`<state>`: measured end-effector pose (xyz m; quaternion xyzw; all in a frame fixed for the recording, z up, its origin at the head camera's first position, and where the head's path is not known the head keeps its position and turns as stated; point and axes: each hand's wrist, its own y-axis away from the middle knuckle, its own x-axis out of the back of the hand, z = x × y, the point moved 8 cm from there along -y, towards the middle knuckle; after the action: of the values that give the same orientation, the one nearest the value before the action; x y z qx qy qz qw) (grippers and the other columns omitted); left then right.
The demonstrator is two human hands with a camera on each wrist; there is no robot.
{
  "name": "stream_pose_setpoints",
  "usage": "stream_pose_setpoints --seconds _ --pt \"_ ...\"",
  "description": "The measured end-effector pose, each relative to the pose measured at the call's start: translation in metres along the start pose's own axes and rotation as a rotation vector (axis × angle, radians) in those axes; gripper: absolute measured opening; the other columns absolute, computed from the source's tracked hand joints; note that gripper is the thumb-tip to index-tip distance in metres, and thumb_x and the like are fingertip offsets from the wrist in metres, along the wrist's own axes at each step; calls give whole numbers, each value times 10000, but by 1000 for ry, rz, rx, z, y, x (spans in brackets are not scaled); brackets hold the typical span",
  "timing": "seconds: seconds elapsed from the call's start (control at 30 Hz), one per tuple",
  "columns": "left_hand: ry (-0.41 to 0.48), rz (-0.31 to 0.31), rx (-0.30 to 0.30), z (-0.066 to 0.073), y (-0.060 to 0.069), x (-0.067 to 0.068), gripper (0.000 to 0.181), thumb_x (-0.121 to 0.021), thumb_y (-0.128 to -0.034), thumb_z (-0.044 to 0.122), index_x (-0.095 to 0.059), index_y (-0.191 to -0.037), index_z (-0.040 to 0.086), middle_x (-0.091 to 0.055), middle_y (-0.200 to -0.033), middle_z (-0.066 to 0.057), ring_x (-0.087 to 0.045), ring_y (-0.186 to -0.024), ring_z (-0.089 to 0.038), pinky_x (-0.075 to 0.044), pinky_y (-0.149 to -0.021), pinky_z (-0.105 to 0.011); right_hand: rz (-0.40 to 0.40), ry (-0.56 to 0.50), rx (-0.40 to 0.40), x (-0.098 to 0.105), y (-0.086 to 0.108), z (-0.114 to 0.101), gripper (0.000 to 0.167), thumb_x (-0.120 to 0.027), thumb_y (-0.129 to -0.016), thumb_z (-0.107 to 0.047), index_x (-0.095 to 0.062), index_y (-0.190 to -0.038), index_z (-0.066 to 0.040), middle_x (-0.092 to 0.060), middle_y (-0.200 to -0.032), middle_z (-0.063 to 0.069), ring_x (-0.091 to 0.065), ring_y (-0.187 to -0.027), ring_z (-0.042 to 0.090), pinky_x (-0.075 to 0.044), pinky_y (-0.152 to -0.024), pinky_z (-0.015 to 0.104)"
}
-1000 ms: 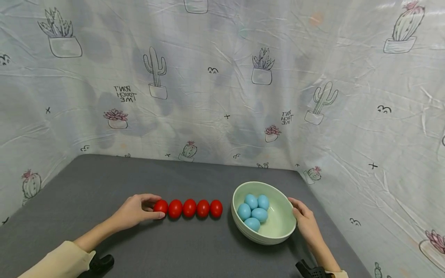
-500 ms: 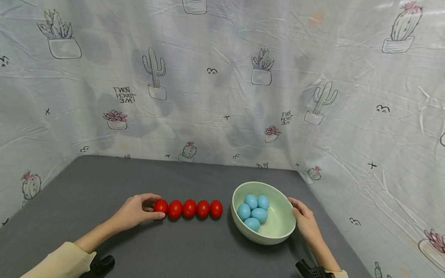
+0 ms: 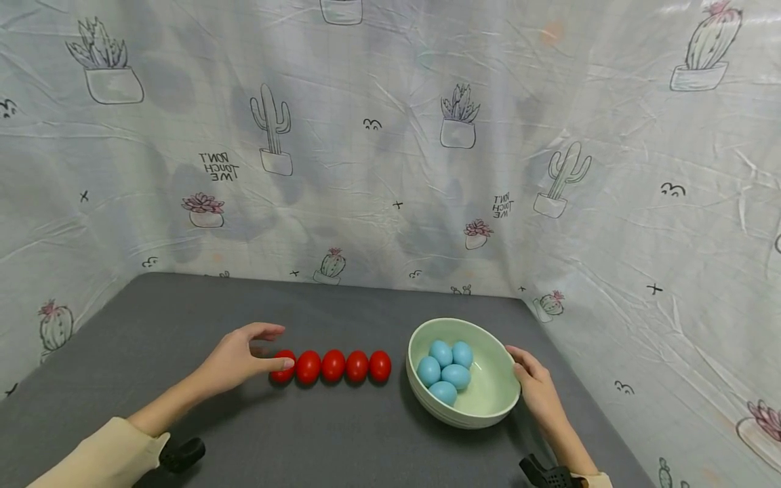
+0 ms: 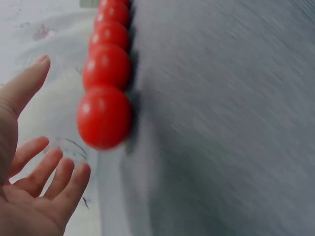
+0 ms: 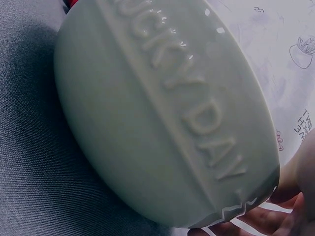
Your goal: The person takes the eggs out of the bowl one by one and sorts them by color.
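Five-like glossy red eggs [image 3: 333,367] stand side by side in a straight row on the grey table. My left hand [image 3: 238,356] hovers at the row's left end, thumb and fingers spread apart, with the thumb passing in front of the leftmost red egg [image 4: 104,118]. In the left wrist view that palm holds nothing. To the right of the row, a pale green bowl [image 3: 488,393] bears several light blue eggs [image 3: 455,377]. My right hand [image 3: 539,390] grips the bowl's right side at the rim. Raised letters show on its outer wall [image 5: 147,113].
A grey cloth-covered table [image 3: 342,434] spreads under everything. Behind it and along both sides hangs a pale curtain [image 3: 342,169] printed with cacti. Black straps with small devices [image 3: 183,455] are on the wrists.
My left hand has let go of the leftmost red egg, its fingers rising and spreading. The row, the bowl and my right hand stay in place.
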<state>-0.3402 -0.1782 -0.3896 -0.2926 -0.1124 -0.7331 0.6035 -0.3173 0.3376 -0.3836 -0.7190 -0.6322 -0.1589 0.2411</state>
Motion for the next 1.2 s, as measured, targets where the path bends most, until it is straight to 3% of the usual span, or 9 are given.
stream_pose_setpoints --seconds 0.13,0.27,0.47,0.67,0.97,1.2 --pt "10 35 -23 22 -8 -6 665 -796 -797 494 -589 -1310 126 -574 -1303 -114 -583 -1142 -360 -534 -877 -447 4 5 9 0 0 -1 372 -378 -1071 -72 -472 -1418 23 -549 -1320 230 -541 -1156 323 -466 -865 255" --pt "42 12 -64 52 -17 -25 600 -753 -849 482 -590 -1313 138 -576 -1285 -79 -588 -1131 -315 -529 -888 -423 4 12 -2 0 1 0 375 -380 -1071 -74 -467 -1422 24 -540 -1333 236 -537 -1169 326 -465 -873 260" --pt "110 -101 -146 99 -26 -62 537 -744 -872 445 -592 -1318 188 -575 -1288 -1 -593 -1111 -182 -517 -910 -362 0 5 -14 -1 1 1 374 -379 -1070 -73 -469 -1423 17 -539 -1335 228 -536 -1166 315 -463 -880 269" --pt "164 -208 -200 136 -39 -98 490 -718 -903 422 -585 -1328 216 -583 -1268 76 -580 -1129 -142 -502 -917 -310 -8 0 -15 0 2 0 379 -371 -1076 -86 -460 -1432 9 -517 -1363 226 -517 -1192 312 -449 -892 265" --pt "231 -331 -261 172 -64 -148 418 -694 -942 329 -597 -1310 155 -603 -1234 53 -599 -1104 -125 -504 -896 -265 -12 14 -12 1 3 2 385 -369 -1082 -107 -450 -1442 2 -509 -1377 218 -511 -1207 310 -446 -918 316" --pt "232 -411 -268 182 -75 -181 427 -670 -960 326 -592 -1335 137 -613 -1247 26 -595 -1102 -95 -501 -885 -267 -9 11 -12 0 3 1 383 -375 -1080 -107 -454 -1438 3 -515 -1371 218 -516 -1201 313 -443 -930 348"
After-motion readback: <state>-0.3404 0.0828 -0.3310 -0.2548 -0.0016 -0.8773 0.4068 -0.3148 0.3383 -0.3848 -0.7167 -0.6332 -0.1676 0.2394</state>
